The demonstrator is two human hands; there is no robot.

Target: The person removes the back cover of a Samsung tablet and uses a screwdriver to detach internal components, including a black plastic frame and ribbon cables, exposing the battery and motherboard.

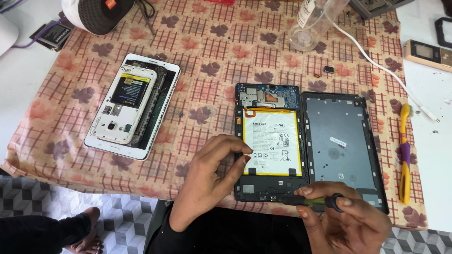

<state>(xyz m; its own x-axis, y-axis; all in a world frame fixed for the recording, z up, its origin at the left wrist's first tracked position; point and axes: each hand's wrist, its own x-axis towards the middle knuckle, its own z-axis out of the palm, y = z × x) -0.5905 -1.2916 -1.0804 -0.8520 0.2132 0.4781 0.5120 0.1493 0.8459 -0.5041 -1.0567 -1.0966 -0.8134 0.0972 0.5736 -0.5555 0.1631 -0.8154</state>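
An opened black tablet [270,141] lies face down on the patterned cloth, showing a white battery with yellow edge [273,141] and a blue circuit board [270,96] at its far end. My left hand [212,176] rests on the tablet's left edge, fingertips touching the battery's lower left. My right hand [341,218] grips a small screwdriver with a green and black handle [313,201], its tip at the tablet's near edge. The tablet's detached dark back cover [341,146] lies just to the right.
A white opened tablet with a white phone stacked on it [132,106] lies to the left. A yellow and purple toothbrush [405,155] sits at the right, with a white cable [376,61], a clear plastic bottle [313,23] and a round speaker [99,14] at the back.
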